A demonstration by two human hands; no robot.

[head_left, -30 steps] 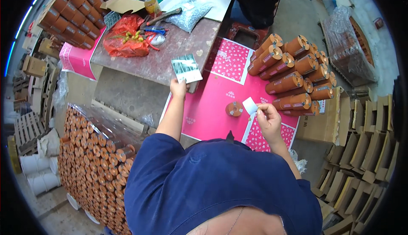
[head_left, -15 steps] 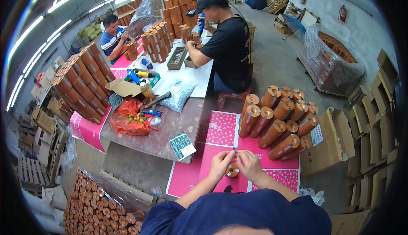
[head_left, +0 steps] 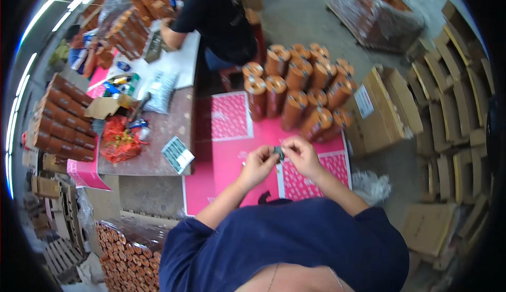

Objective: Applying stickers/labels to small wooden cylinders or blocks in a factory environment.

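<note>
The person's left hand (head_left: 256, 164) and right hand (head_left: 301, 155) meet above the bright pink printed paper sheet (head_left: 232, 160) spread over the low bench (head_left: 158, 133); between them sits a small dark flat piece (head_left: 278, 154), too small to identify; the fingers of both hands are pinched together on it, so the step in hand looks like peeling or folding that piece; the next move would call for a steady, fine pull with the fingertips. Behind the hands stands a cluster of orange-brown cardboard tubes (head_left: 298, 94). Half a second ago the hands were already joined over the sheet, with a tube end showing under them; a second ago they were apart, the left reaching to the small green-and-white packet (head_left: 177, 155) at the bench edge.
</note>
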